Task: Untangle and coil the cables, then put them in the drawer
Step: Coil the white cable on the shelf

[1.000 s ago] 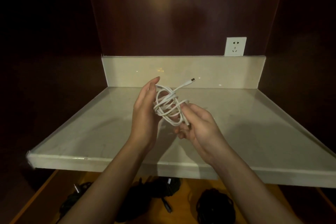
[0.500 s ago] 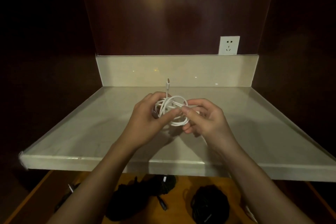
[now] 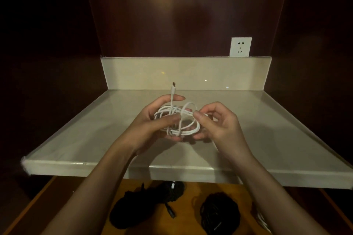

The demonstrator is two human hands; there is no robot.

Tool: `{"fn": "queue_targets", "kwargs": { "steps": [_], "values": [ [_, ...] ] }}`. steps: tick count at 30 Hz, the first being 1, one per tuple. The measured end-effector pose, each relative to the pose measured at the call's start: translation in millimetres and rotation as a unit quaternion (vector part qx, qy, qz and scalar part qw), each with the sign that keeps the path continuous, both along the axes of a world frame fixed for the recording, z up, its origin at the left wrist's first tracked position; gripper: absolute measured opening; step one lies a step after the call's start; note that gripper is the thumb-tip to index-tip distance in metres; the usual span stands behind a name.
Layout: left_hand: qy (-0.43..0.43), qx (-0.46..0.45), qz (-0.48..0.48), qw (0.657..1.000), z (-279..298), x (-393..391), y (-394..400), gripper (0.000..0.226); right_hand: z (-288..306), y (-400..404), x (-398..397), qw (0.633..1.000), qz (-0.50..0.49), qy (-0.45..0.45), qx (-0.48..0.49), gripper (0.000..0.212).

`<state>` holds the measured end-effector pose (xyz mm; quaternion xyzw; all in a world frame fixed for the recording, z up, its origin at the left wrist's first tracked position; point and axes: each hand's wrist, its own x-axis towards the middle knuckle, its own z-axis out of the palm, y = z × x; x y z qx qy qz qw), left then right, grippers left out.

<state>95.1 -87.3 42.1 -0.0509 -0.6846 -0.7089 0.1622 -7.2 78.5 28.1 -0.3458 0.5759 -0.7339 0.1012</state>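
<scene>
Honestly, this white charging cable [image 3: 178, 120] weighs nothing and is floppy, so the loops want to spring apart. My left hand [image 3: 152, 122] has its fingers curled around the bundle, plug end [image 3: 173, 84] poking up past them, and my right hand [image 3: 214, 122] pinches one loop by the thumb. Best grip is where the strands cross. No brand or writing I can read.

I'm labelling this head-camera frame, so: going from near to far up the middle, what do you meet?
Black cable bundles in the open drawer → front edge of the pale counter → white cable held by the left hand and right hand → backsplash → wall socket.
</scene>
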Motion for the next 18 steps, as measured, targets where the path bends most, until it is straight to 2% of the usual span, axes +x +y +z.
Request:
{"fn": "queue_targets", "kwargs": {
  "steps": [5, 8, 13, 18],
  "values": [
    [0.028, -0.097, 0.121, 0.988, 6, 1, 14, 0.038, -4, -2, 2, 0.997, -0.045, 0.053, 0.014, 0.012],
    [0.048, -0.083, 0.147, 0.984, 5, 0, 16, 0.033, -5, -6, 5, 0.998, -0.051, 0.024, -0.015, 0.016],
    [0.080, -0.057, 0.194, 0.976, -6, -6, 16, 0.015, -8, -10, 16, 0.995, -0.011, -0.089, -0.052, 0.009],
    [0.090, -0.035, 0.222, 0.970, -10, -9, 14, 0.017, -12, -12, 21, 0.993, 0.018, -0.097, -0.062, 0.015]
  ]
}}
